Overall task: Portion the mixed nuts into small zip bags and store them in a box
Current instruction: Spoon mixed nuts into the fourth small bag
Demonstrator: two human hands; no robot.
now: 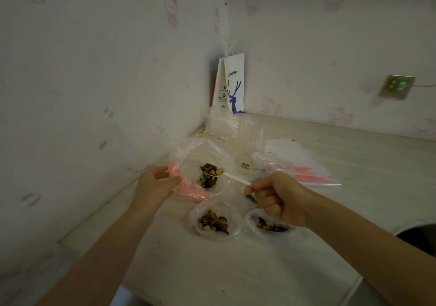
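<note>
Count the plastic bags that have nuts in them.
3. The open bag gripped by the left hand; the middle bag on the table, nearer the camera; the third bag, partly hidden under the right hand holding the spoon. More may be hidden.

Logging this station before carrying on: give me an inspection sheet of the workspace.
Surface: pale counter, dark crumbs scattered.
Job's things: clear zip bag with pink strip, held open; white plastic spoon heaped with mixed nuts at its mouth; two small open bags of nuts nearer; stack of empty zip bags to the right; no box seen.
Clutter: white paper coffee bag with blue deer, crumpled clear plastic, in the corner.
Hands: left hand pinches the bag's rim; right hand grips the spoon handle.
Cables: thin cable at the wall socket.
Surroundings: pink cartoon wallpaper.
</note>
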